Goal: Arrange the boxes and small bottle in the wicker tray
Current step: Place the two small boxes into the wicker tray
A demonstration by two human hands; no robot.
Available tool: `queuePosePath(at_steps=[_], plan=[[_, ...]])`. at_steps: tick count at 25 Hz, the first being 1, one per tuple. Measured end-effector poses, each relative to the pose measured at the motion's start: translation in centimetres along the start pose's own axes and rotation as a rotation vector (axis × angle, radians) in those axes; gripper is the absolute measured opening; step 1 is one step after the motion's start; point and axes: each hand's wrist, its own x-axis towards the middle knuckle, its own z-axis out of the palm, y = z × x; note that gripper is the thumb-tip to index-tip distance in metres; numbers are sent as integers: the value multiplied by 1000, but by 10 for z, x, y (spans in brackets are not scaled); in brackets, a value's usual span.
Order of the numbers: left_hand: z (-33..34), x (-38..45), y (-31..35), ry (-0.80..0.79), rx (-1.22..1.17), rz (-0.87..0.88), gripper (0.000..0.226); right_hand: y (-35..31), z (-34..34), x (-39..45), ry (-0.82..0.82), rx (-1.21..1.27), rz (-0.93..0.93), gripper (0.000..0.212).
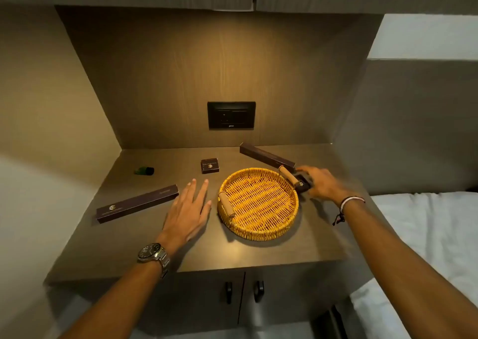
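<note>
A round yellow wicker tray (258, 228) with two wooden handles sits empty on the brown counter. My right hand (323, 184) grips a small dark square box (301, 185) just right of the tray's far handle. My left hand (187, 209) hovers flat with fingers apart, left of the tray, holding nothing. A long dark box (137, 204) lies at the left. Another long dark box (266, 156) lies behind the tray. A second small square box (210, 165) sits at centre back. The small green bottle (144, 171) lies on its side at the far left.
A black socket panel (231, 115) is set in the back wall. Cabinet doors with dark handles (243, 290) are below the counter (258, 256). A bed with a white sheet (424, 248) adjoins on the right. Overhead cabinets hang above.
</note>
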Motion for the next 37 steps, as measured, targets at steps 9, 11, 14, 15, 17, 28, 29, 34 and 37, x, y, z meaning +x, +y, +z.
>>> queuePosePath(at_steps=[9, 11, 14, 15, 17, 28, 29, 34, 37], plan=[[16, 25, -15, -23, 63, 6, 63, 8, -6, 28, -146, -106, 9, 59], [18, 23, -14, -18, 60, 10, 63, 14, -17, 28, -98, -149, 68, 59], [18, 24, -13, -2, 52, 11, 63, -7, -51, 19, 83, -215, 0, 61], [18, 25, -13, -1, 55, 12, 63, -23, -59, 14, 134, -228, -88, 60], [18, 24, -13, -7, 54, 5, 63, -63, -58, -2, 60, -251, -255, 61], [21, 23, -13, 38, 7, 9, 62, -104, 3, 2, -610, -432, -244, 57], [21, 22, -15, 45, 6, 6, 62, -105, -1, 6, -582, -385, -241, 54], [20, 9, -25, 24, 9, -51, 67, -131, -2, 48, -281, -75, -339, 39], [15, 10, -23, 51, -29, -74, 67, -167, 20, 89, -224, -14, -434, 47]])
